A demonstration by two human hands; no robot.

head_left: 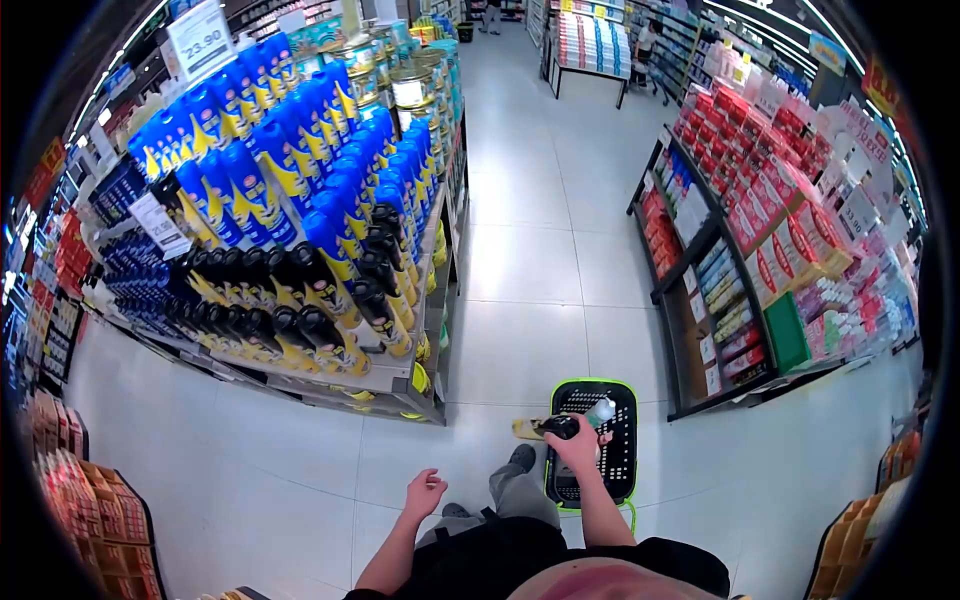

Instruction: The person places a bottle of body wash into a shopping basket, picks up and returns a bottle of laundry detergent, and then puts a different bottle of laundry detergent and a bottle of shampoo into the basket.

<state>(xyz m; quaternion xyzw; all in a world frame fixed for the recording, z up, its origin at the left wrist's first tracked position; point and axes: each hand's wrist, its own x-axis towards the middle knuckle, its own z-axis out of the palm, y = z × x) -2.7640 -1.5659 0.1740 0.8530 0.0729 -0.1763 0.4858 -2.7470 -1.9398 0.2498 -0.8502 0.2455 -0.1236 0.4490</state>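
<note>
A yellow can with a black cap [528,429] lies sideways in my right hand [574,447], which is closed round its capped end. Under that hand stands a black basket with a green rim [622,455], holding a pale bottle [601,411] and a small pinkish item that I cannot make out. My left hand [425,491] is held over the floor to the left, its fingers loosely curled but apart, with nothing in it.
At the left stands a display [385,378] of blue-capped and black-capped cans. A shelf unit [712,225] with red boxes is at the right. Tiled floor [515,260] runs between them. Farther up are a table of packs [590,75] and a person [647,45].
</note>
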